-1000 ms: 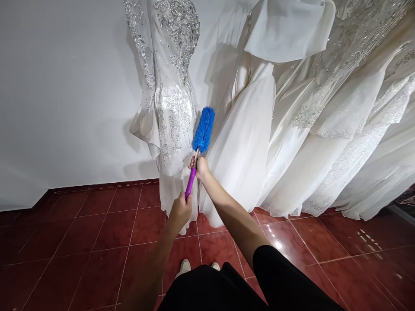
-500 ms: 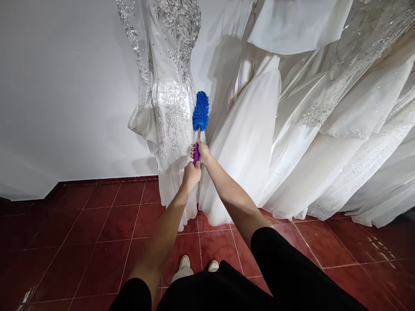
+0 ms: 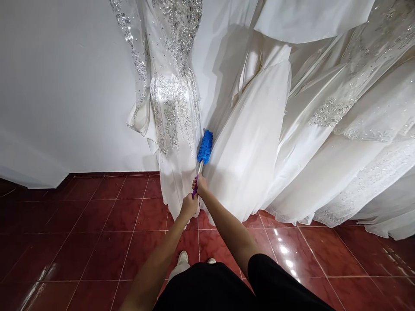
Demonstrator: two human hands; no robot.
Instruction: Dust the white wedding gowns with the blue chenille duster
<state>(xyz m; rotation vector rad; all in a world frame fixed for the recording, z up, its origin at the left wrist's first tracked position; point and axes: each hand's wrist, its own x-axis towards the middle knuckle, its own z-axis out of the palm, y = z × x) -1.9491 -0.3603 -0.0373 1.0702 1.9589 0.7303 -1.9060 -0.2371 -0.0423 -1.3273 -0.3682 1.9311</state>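
A blue fluffy duster with a metal rod and a purple handle points up and slightly right. My right hand is wrapped round the upper part of the handle. Just below it, my left hand is closed on the handle's lower end. The duster's head lies in the gap between a beaded white dress on the left and a plain white full skirt on the right. Whether its fibres touch either fabric I cannot tell.
More white gowns hang along the right, their hems near the red tiled floor. A pale wall stands behind and to the left. My shoes show at the bottom centre.
Both hands and the duster have moved down in the view, with the duster's head now lower between the dresses and tilted slightly more to the right. The view has shifted a little.
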